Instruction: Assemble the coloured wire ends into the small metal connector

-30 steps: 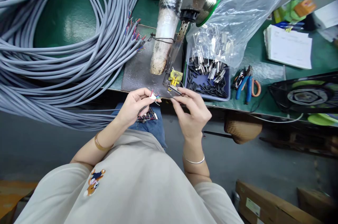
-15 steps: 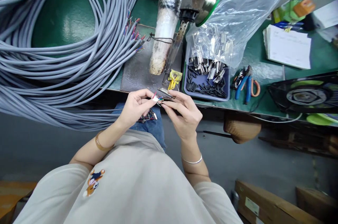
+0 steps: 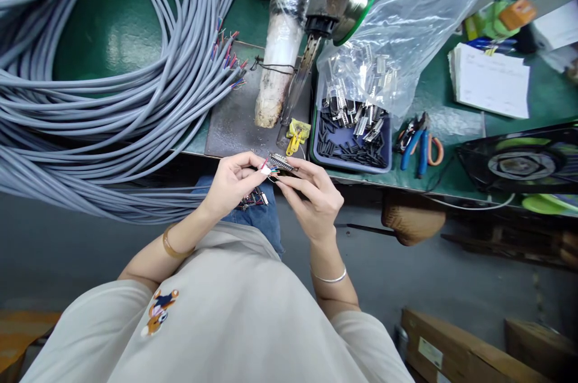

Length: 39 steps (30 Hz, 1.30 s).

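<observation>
Looks like the wires-into-connector step: left hand (image 3: 232, 181) pinches a cable end (image 3: 266, 168) with its coloured wires fanned out, right hand (image 3: 311, 193) grips a small metal connector (image 3: 282, 161) touching them, just off the bench (image 3: 135, 21) edge by the yellow clip (image 3: 295, 135). I'd say lining up each wire comes next, so tiny, steady finger moves. Both wrists bent inward, elbows tucked, hands over the lap.
</observation>
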Tool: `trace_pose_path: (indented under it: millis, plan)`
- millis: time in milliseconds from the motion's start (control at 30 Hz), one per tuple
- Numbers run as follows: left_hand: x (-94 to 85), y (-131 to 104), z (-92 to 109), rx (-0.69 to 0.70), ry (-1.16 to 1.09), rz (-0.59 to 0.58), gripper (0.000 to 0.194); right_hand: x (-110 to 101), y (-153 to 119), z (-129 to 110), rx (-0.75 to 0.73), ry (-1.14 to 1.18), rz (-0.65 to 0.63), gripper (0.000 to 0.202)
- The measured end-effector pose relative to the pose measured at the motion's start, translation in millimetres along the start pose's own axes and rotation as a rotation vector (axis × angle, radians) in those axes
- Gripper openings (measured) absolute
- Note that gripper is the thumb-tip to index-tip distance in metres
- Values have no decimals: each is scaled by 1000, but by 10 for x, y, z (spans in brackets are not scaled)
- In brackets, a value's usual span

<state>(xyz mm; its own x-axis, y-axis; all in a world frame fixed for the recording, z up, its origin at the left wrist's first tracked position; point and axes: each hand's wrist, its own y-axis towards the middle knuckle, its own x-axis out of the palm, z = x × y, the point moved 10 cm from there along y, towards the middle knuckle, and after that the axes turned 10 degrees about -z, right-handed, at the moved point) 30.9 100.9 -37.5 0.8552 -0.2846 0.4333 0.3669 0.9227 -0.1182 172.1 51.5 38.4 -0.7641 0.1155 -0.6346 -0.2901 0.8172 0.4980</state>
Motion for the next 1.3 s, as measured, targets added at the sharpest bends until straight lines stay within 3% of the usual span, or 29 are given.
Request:
trace_pose_path:
  millis: [200, 400, 533, 700, 1300]
  plan:
    - [11, 20, 11, 12, -6, -6, 23, -83, -16, -11, 24, -38, 61, 23]
    - [-7, 39, 26, 26, -11, 25, 22, -175, -103, 314, 307, 247, 235, 5]
    - [-4, 81, 84, 71, 15, 39, 19, -56, -79, 411, 396, 365, 216, 10]
    - [35, 140, 131, 91, 48, 23, 15, 25, -1, 359, 334, 302, 187, 12]
    - [19, 229, 236, 121, 132, 41, 17, -29, 130, 292, 176, 175, 216, 11]
